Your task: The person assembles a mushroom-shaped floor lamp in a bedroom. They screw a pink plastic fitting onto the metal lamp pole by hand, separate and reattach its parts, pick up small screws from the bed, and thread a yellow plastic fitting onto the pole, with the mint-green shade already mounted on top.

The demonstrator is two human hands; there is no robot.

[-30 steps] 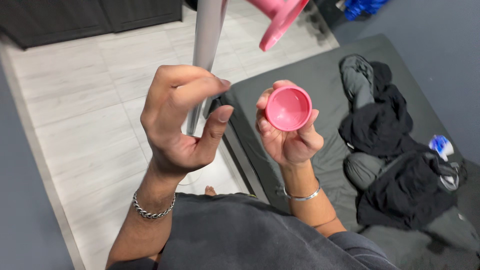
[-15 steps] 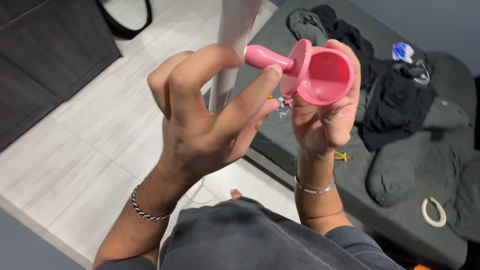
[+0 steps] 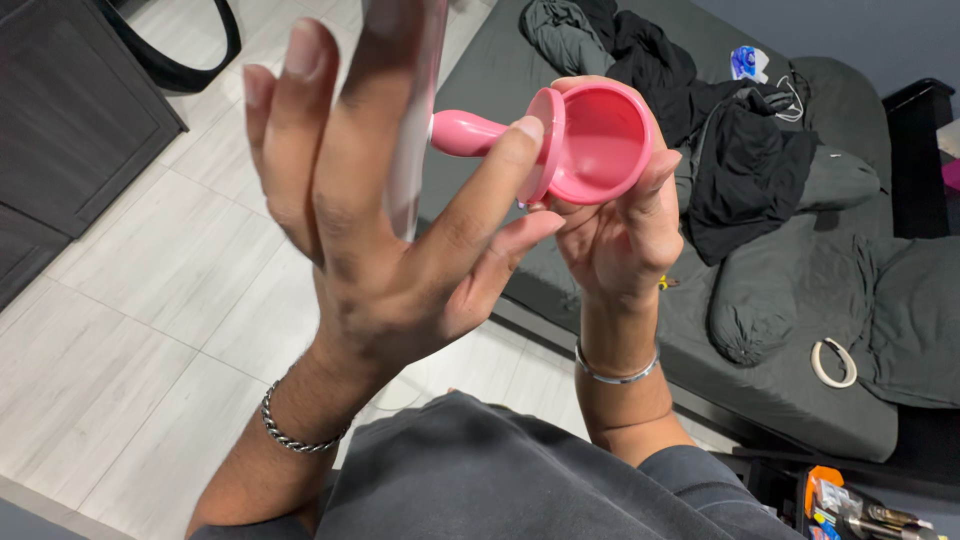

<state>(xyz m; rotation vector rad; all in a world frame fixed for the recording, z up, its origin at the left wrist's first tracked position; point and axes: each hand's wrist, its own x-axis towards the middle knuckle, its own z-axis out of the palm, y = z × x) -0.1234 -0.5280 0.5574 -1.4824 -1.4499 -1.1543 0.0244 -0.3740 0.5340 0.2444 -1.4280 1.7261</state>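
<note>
My right hand [image 3: 618, 215] holds a pink round cup-shaped piece [image 3: 598, 143] from below, its hollow facing me. A flat pink disc with a pink stem [image 3: 470, 132] sits against the cup's left rim. My left hand [image 3: 385, 225] is raised with fingers spread, its thumb tip touching the disc's edge. A pale upright pole [image 3: 415, 110] stands behind my left fingers, partly hidden by them.
A dark grey bed [image 3: 800, 330] to the right carries dark clothes [image 3: 745, 165], a blue and white packet [image 3: 748, 62] and a white ring [image 3: 832, 362]. Pale tiled floor [image 3: 150, 300] lies to the left with a dark cabinet [image 3: 70, 130]. Orange tools [image 3: 850, 505] sit at the bottom right.
The camera has come closer. My left hand has opened wider and its thumb now rests on the pink disc. The cup has turned so that its hollow faces me more.
</note>
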